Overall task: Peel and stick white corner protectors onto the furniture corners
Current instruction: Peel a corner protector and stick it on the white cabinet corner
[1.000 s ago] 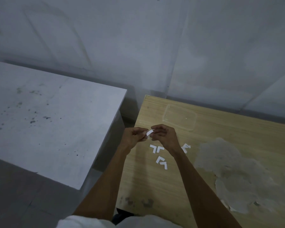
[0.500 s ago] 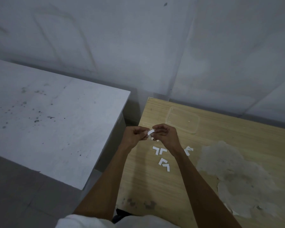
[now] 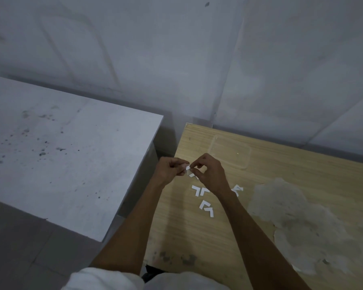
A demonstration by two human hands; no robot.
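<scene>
**Item:** small white L-shaped corner protector (image 3: 188, 168), one in hand, held above the pale wooden counter (image 3: 197, 237).

**Hands:** left hand (image 3: 171, 171) has its fingers curled and pinches the piece's left end. Right hand (image 3: 211, 174) pinches the other end with thumb and fingertips.

**Handling (judged):** featherweight, thin and bendy, and likely tacky once the backing lifts. Hold it by the edges and pick at a tip.

**Stock:**
- Loose white L-shaped protectors (image 3: 197, 189): five lie flat on the counter, four at 6 o'clock of the hands and one at 4 o'clock. A sixth is partly hidden under the right hand.
- Clear plastic tray (image 3: 230, 151): one, at 1 o'clock.
- Grey speckled counter (image 3: 71, 153): one, at 9 o'clock.
</scene>
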